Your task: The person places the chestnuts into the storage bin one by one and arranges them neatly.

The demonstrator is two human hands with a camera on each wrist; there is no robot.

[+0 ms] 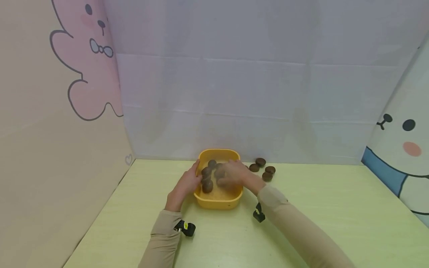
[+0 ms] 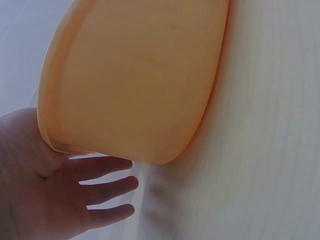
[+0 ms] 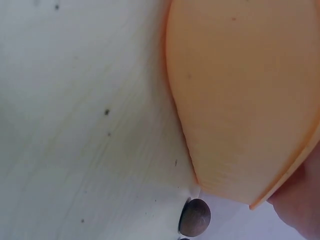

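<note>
A yellow plastic tub [image 1: 218, 204] stands on the table with several dark brown, rounded, chestnut-like things [image 1: 207, 186] inside. My left hand [image 1: 190, 180] holds the tub's left side, thumb over the rim and fingers outside along the wall. In the left wrist view the fingers of that hand [image 2: 55, 192] extend beneath the tub's wall [image 2: 135, 80]. Reaching over the right rim, my right hand [image 1: 236, 174] is blurred among the brown things. The tub's wall [image 3: 245, 100] hides most of it in the right wrist view; I cannot tell whether it grips one.
Several more brown chestnut-like things [image 1: 260, 162] lie on the table just right of the tub, near the back edge. A white cloth wall [image 1: 214, 89] rises behind the pale yellow-green table [image 1: 321, 216]. Cartoon-printed panels [image 1: 90, 78] stand at both sides.
</note>
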